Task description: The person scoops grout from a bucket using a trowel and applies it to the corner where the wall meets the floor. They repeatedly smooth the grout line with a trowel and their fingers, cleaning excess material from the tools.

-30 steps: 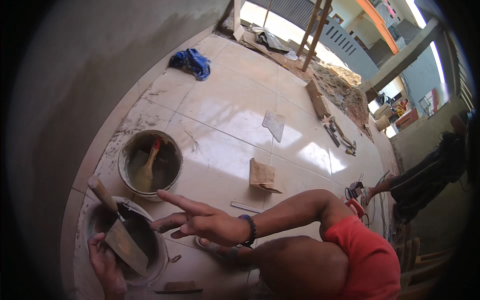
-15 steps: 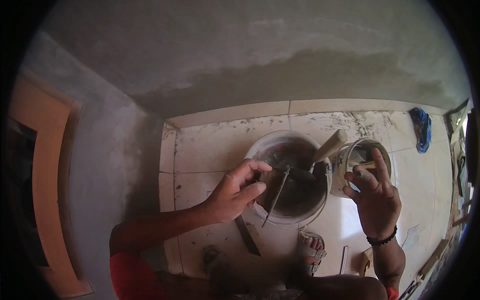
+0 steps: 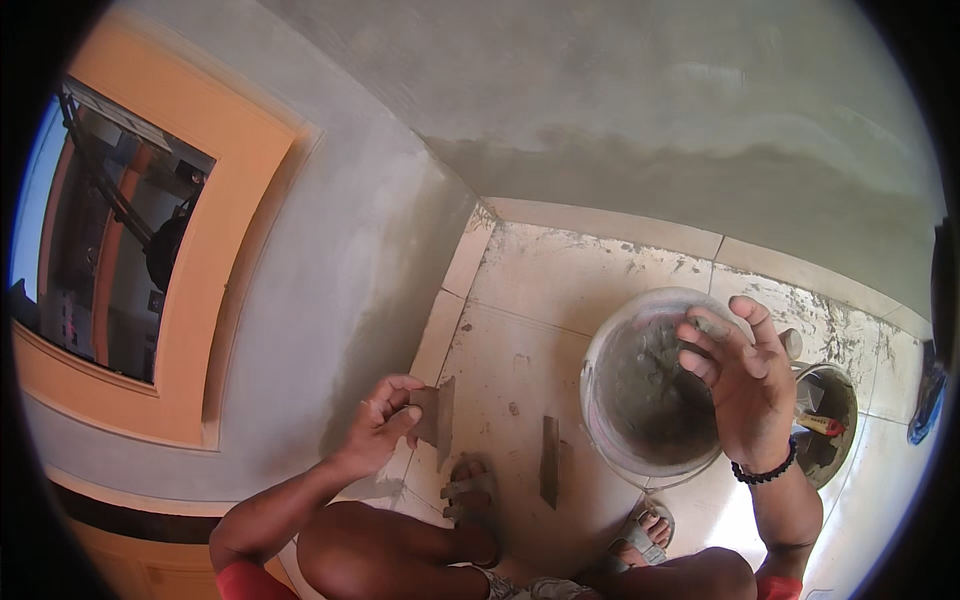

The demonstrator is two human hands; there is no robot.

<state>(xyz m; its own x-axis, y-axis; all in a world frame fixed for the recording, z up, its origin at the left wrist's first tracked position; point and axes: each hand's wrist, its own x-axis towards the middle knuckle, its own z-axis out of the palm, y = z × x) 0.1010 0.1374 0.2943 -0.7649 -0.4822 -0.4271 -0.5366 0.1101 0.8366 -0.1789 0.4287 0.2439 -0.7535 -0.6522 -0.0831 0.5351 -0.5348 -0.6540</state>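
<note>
Head view: my left hand (image 3: 385,425) pinches a small flat grey plaster-caked trowel blade (image 3: 436,422), held on edge just beside the base of the smooth grey rendered wall (image 3: 330,300), near the corner where it meets the tiled floor (image 3: 520,300). My right hand (image 3: 745,390) hangs over the round grey mortar-smeared bucket (image 3: 625,385), fingers (image 3: 700,335) curled and pinched on a small lump of wet grey mix; nothing else in that hand. My read: load the blade from the pinch, not the reverse. Keep the blade tilted so the mix sits on the face, bring the lump across low over the floor, press it on, then work the wall's foot with short strokes. Risk is drips on the tiles and a thin blade edge gouging fresh render. Further out: a narrow flat mortar-stained strip (image 3: 549,460) lies on the tiles between my sandalled feet (image 3: 470,495), and a second smaller bucket with tools (image 3: 825,420) sits just beside the main one.
</note>
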